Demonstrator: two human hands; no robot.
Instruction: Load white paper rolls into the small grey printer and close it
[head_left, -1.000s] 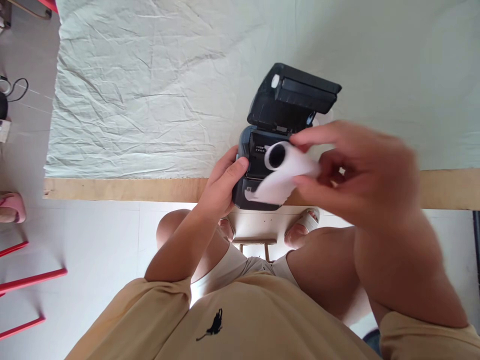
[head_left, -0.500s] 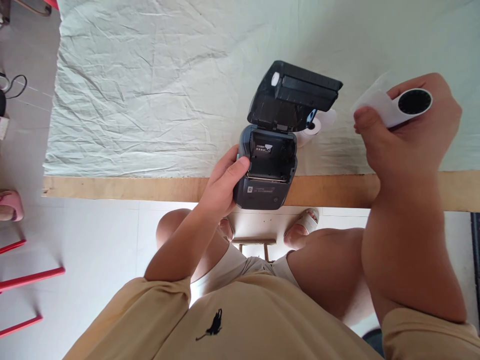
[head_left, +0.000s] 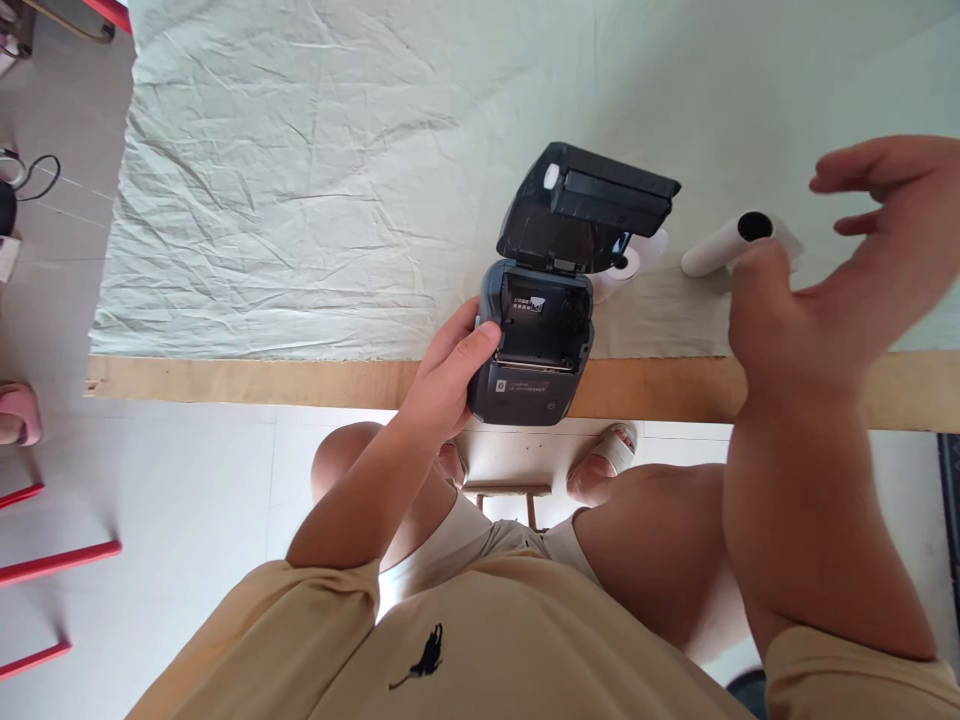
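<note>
My left hand [head_left: 454,370] grips the left side of a dark grey label printer [head_left: 525,390] at the table's front edge. The printer's lid [head_left: 577,205] is raised, and no roll shows in its bay. Fingers spread, my right hand [head_left: 862,240] hovers to the right with nothing in it. A white paper roll [head_left: 712,245] with a dark core lies on the cloth just left of the right thumb, which partly overlaps it. Behind the printer, a second small white roll [head_left: 626,265] is partly hidden by the lid.
A wrinkled pale green cloth [head_left: 300,200] covers the table, whose bare wooden edge [head_left: 262,385] runs along the front. Red stool legs [head_left: 60,562] and a pink slipper [head_left: 26,410] are on the floor at left. A dark cable [head_left: 45,180] lies farther up.
My right hand has let go of the white paper roll, which now lies on the cloth farther left. The fingers have opened and moved right. My left hand still holds the printer.
</note>
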